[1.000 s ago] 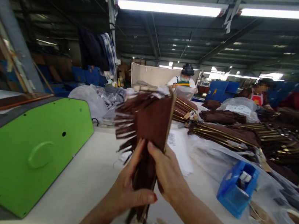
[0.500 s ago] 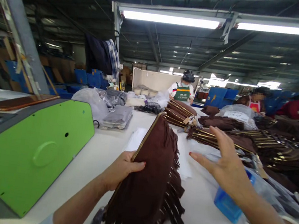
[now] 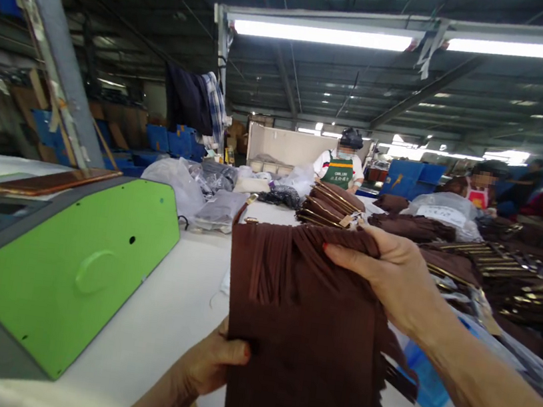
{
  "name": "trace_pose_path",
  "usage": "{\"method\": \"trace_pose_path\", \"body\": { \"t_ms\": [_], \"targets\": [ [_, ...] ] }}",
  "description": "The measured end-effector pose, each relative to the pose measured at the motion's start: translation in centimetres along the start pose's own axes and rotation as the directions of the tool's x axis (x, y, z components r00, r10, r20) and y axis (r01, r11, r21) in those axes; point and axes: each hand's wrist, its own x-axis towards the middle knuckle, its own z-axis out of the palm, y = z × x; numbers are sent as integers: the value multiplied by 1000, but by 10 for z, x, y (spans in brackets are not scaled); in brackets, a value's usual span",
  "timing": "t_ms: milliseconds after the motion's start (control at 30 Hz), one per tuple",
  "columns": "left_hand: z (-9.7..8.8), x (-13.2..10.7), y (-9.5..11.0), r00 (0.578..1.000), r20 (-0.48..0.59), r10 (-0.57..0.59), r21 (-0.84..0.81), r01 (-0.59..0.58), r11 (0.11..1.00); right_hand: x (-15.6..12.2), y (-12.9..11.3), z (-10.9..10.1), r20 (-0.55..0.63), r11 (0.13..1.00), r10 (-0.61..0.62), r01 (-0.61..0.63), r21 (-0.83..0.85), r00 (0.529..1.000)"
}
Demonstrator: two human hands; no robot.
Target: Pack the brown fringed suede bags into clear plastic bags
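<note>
A dark brown fringed pouch (image 3: 300, 356) is held up in front of me over the white table. My left hand (image 3: 211, 363) grips its left edge, thumb on the face turned to me and the other fingers hidden behind. At the top right corner my right hand (image 3: 387, 274) is closed on the pouch, its thumb pressing the fringe strands. Some fringe hangs over the upper face, and more sticks out along the right side. A small brown tab with a gold-coloured end (image 3: 245, 205) rises from the top left corner.
A green and grey machine (image 3: 104, 274) stands at the left, with a brown flat piece (image 3: 52, 181) on top. Brown pouches (image 3: 332, 204) are stacked behind and heaped at the right (image 3: 519, 272). A blue plastic container (image 3: 428, 380) sits beyond my right forearm. Co-workers (image 3: 342, 163) are across the table.
My right hand has come in from open air and taken hold of the pouch's upper right corner. The pouch has turned, so its broad face and fringed end now show.
</note>
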Motion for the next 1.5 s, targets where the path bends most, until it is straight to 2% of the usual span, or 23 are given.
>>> {"method": "trace_pose_path", "body": {
  "t_ms": [67,167,333,433,533,633,667,700,733,767,800,833,867,900,933,1000,1067,1133,1167,1233,1333,1433,1500],
  "targets": [
    [2,6,-1,999,34,-22,19,21,1000,-3,3,0,-73,997,-20,14,-80,997],
    [5,16,-2,1000,2,13,25,-13,1000,-9,5,-4,-154,993,-51,34,-113,987],
    [5,27,-12,999,6,-34,79,33,996,-17,-6,0,-315,980,25,38,195,949],
    [8,28,-14,998,-17,-62,112,63,992,-18,-11,-3,-408,977,-16,101,187,913],
    [12,27,4,989,-69,-132,226,145,963,-16,-4,-24,-418,991,-26,78,107,908],
    [18,30,42,958,-155,-243,413,286,864,-15,19,-62,-286,998,34,-45,-32,958],
    [21,32,57,950,-174,-258,517,311,798,-16,28,-74,-222,992,43,-67,-105,974],
    [26,35,70,949,-179,-258,649,311,694,-16,36,-85,-146,978,67,-94,-186,987],
    [32,38,82,953,-173,-248,796,284,535,-18,44,-94,-81,959,86,-105,-263,993],
    [38,42,93,959,-159,-236,921,230,314,-19,50,-100,-44,939,100,-109,-327,994],
    [44,46,100,963,-140,-232,986,156,52,-22,53,-103,-41,921,91,-100,-377,995],
    [50,50,106,963,-125,-238,977,78,-198,-25,54,-103,-58,902,54,-74,-425,997],
    [56,54,109,961,-121,-249,921,15,-390,-29,53,-101,-78,875,-6,-32,-483,997],
    [59,57,110,957,-123,-263,857,-32,-515,-33,50,-98,-72,829,-72,19,-559,995],
    [62,59,110,952,-126,-278,809,-63,-584,-37,46,-93,-28,755,-127,78,-651,992],
    [64,62,106,940,-136,-313,771,-98,-630,-45,37,-82,180,532,-176,247,-810,968],
    [64,63,101,923,-154,-354,751,-123,-649,-51,31,-68,381,281,-185,420,-863,906],
    [66,63,97,905,-172,-390,733,-148,-664,-52,33,-52,487,87,-195,509,-856,852],
    [67,64,95,897,-171,-407,735,-159,-659,-52,37,-44,500,33,-185,514,-857,846],
    [69,64,95,891,-156,-425,755,-170,-633,-49,46,-30,461,12,-82,463,-886,884],
    [68,61,99,885,-145,-442,808,-151,-569,-42,60,-20,397,119,152,382,-916,905],
    [59,53,105,867,-191,-461,836,-103,-539,-35,68,-25,404,258,198,350,-900,893],
    [52,47,105,856,-226,-465,815,-95,-571,-32,70,-29,415,309,208,343,-887,886]
  ]
}}
